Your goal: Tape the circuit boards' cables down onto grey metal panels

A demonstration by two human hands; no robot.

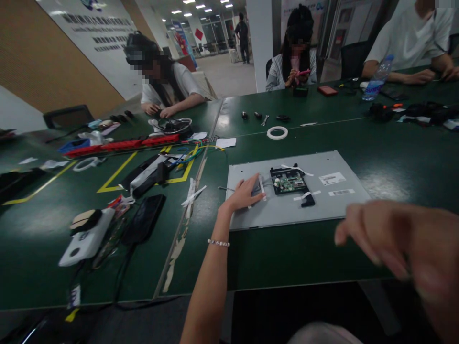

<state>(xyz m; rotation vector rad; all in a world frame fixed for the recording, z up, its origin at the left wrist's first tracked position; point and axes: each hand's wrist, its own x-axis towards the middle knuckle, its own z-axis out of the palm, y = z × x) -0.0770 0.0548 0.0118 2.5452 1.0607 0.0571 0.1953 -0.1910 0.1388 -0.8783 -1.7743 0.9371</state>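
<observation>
A flat grey panel [344,167], like the back of a display, lies on the green table in front of me. Fixed on it is a green circuit board [289,182] in a black frame, with strips of white tape [304,195] across the frame's ends. My left hand [244,193] lies flat on the panel's left part, fingers stretched out and touching it beside another white tape strip [261,184]. My right hand [394,239] hangs close to the camera, right of the panel's near corner, blurred. Its fingers are loosely bent and apart, with nothing visible in them.
A roll of white tape [277,133] and a small wrench [265,120] lie beyond the panel. To the left are a black phone-like device [144,220], a white device [88,236] and a red power strip [124,145]. Several people sit across the table; a water bottle [378,79] stands back right.
</observation>
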